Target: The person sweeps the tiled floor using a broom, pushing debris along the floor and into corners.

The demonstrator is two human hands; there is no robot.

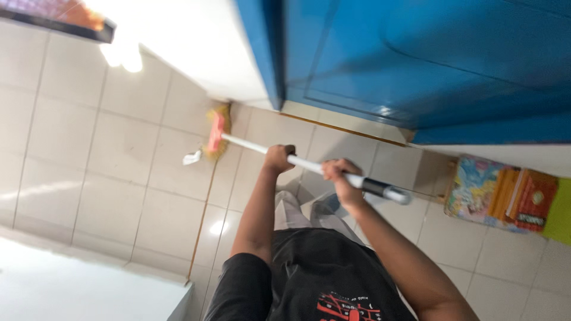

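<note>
Both my hands grip the white handle of a broom (250,144). My left hand (278,158) is closed around the handle nearer the head. My right hand (338,174) holds it further back, just before the black grip and grey end cap (386,191). The broom's red head with yellow bristles (216,132) rests on the pale tiled floor (119,154) by the corner of a white wall. A small white scrap (191,157) lies on the tiles right beside the bristles. My legs and dark shirt show below the handle.
A blue door (428,59) stands beyond the broom, with a wooden threshold strip at its base. Colourful flat packages (502,193) lie on the floor at the right. A white wall (196,41) meets the door frame, and a white surface (71,285) fills the lower left.
</note>
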